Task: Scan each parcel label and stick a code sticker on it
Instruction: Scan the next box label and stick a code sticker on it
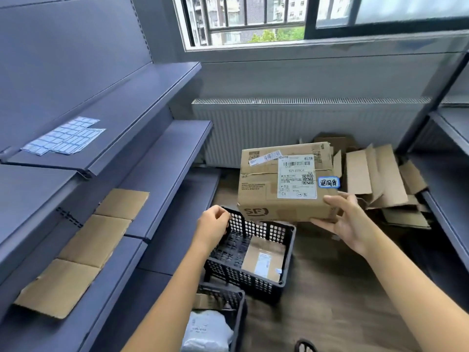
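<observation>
Near crate: black, holds white poly bag
Far crate: one flat parcel inside
Left hand: fingers curled over far crate's rim
Right hand: grasps box at near right corner, above far crate
Blue sticker: on box, touching label

Both bare forearms reach forward and up, the left one angled in, the right one wider. The left hand sits knuckles-up, fingers curled over the rim of the basket. The right hand is higher, thumb on top, fingers underneath, gripping the box by its near right corner.
</observation>
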`<state>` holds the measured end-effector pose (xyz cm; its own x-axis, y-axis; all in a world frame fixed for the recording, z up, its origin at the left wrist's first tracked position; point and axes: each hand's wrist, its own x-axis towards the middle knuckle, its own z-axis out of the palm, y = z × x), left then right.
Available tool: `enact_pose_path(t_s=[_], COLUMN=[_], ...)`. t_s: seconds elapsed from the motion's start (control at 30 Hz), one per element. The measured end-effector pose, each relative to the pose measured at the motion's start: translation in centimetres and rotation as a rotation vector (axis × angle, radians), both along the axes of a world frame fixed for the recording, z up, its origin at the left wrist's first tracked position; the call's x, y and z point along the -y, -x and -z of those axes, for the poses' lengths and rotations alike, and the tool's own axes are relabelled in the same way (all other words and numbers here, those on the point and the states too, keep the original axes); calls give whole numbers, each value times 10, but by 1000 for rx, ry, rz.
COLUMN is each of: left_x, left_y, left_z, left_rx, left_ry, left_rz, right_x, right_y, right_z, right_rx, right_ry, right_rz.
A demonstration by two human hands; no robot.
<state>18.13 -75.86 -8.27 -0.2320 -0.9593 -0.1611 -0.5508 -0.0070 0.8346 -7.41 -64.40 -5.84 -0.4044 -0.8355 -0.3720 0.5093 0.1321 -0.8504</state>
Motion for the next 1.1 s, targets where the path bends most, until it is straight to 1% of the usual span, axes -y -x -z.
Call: enact_pose_path(t_s=[0.13,0.23,0.43,0.5,0.57,0.7,0.77,0.83,0.9,1.03,1.1], left_x=[21,33,75,96,115,155,164,171,178,190,194], left_y=[25,31,6,-4,-11,-18,-16,-15,-15,-15,-12], left_z=[18,26,58,71,79,95,103,116,131,187,218], left_rx=[24,-34,-169,-207,-230,-428,-571,-699,-783,-953,-1000], left_ry=[-61,-127,-271,-318,-408,-615,-710,-766,-765,-712,-700], left_rz=[-90,-186,-446,-483,-469,-372,-378,-408,-465,-708,-810], right_x=[47,91,177,208,234,292,309,322,334,370,379], right_y=[39,53,34,25,18,2,-5,-12,-18,-24,-26], right_z=[10,15,40,52,64,86,97,111,124,160,191], right_rx=[-27,-48,25,-5,-25,-37,-9,10,-26,-142,-174], right_ry=[-56,-104,-185,-215,-239,-232,-227,-234,-261,-362,-404], right_rz=[-94,-160,-326,-393,-436,-537,-599,-640,-685,-787,-719])
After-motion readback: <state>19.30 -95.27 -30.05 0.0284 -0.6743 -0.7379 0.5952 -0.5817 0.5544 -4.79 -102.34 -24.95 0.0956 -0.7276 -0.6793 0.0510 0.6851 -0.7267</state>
